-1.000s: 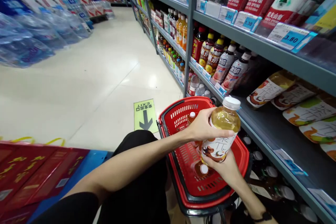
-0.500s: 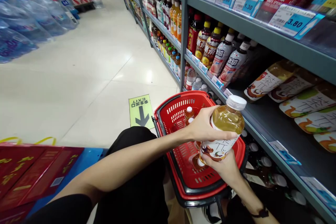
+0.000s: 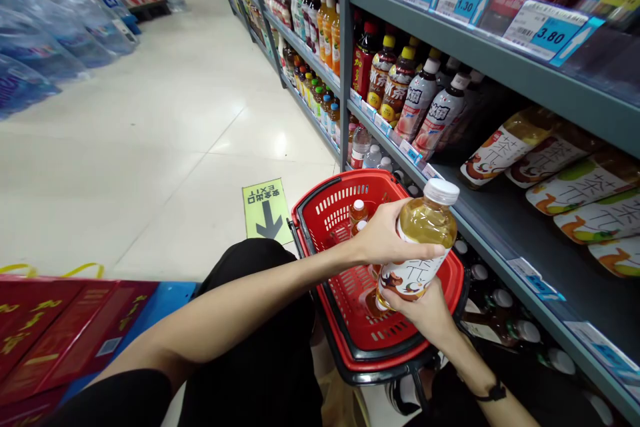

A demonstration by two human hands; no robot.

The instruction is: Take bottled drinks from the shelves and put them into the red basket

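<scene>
A tea drink bottle [image 3: 425,227] with a white cap, pale amber liquid and a white printed label is gripped by both hands, tilted a little. My left hand [image 3: 393,233] wraps round its upper part, thumb across the front. Lower down, my right hand [image 3: 425,310] closes on the label near the base; a dark band circles that wrist. Beneath the bottle stands a red shopping basket [image 3: 345,340] with black trim. Inside it are several bottles [image 3: 358,212] with white caps, partly hidden by my left arm.
Grey shelving [image 3: 480,20] along the right holds drinks, including more tea drink bottles [image 3: 500,147]. A green exit sign [image 3: 266,210] is on the floor. Packs of bottled water [image 3: 55,33] are stacked at far left. Red boxes [image 3: 55,320] lie at lower left.
The view has shifted slightly, so the shelf sits a little further left and higher. Both hands keep hold of the bottle, nearly unmoved over the basket.
</scene>
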